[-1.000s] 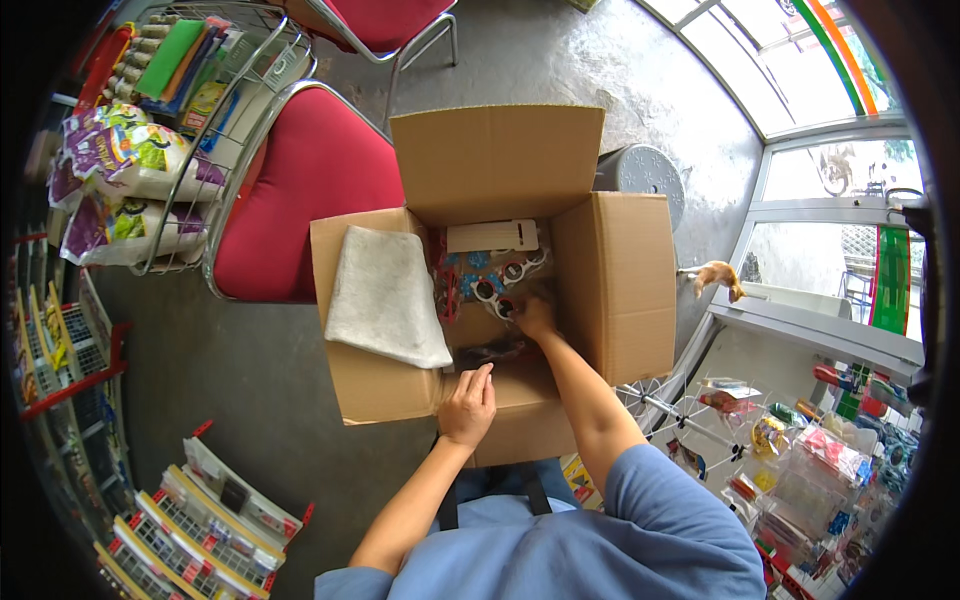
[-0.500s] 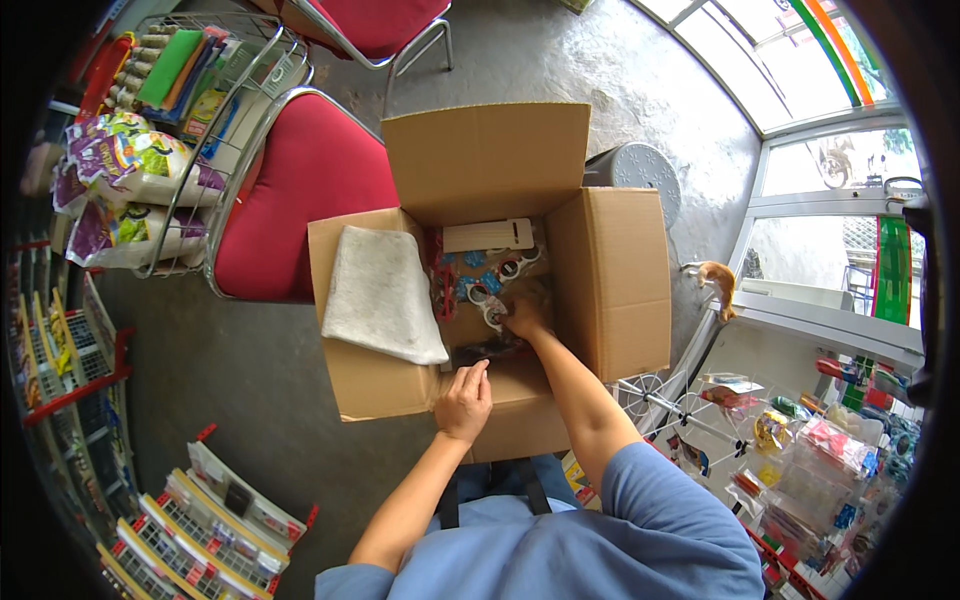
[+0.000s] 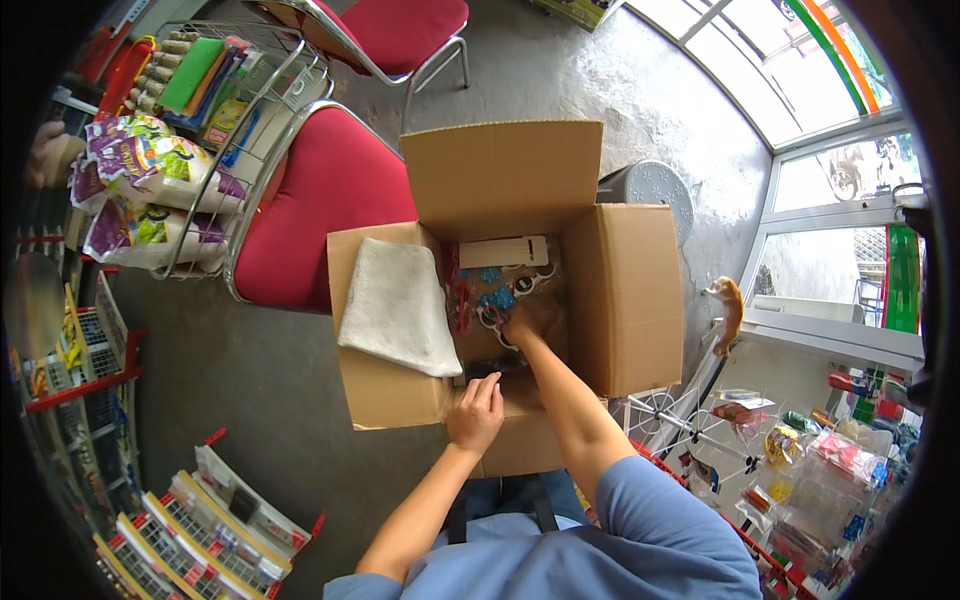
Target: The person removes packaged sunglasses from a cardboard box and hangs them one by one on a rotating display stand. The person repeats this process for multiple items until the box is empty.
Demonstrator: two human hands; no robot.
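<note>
A cardboard box [image 3: 638,300] with its flaps spread stands in front of me. Deep inside it is my right hand [image 3: 524,322], bent down beside a white ring-shaped handle [image 3: 490,316]; its fingertips are hidden. At the near edge, my left hand [image 3: 476,412] has its fingers curled together next to a dark item [image 3: 492,369]; whether they grip anything is unclear. Within the box also lie blue pieces [image 3: 502,297], a red item [image 3: 462,305] and a flat pale slotted piece [image 3: 503,252]. A folded white cloth [image 3: 398,308] drapes over the left flap.
Red chairs [image 3: 322,205] and a wire basket [image 3: 215,190] holding plastic bags of goods stand at the far left. A grey stool [image 3: 655,190] is behind the box. An orange cat [image 3: 731,312] is near the glass door. Racks of goods [image 3: 820,470] flank me.
The view has shifted, so the box and surroundings appear slightly lower and to the right. My right hand stays down inside the box, and my left hand remains by its near edge.
</note>
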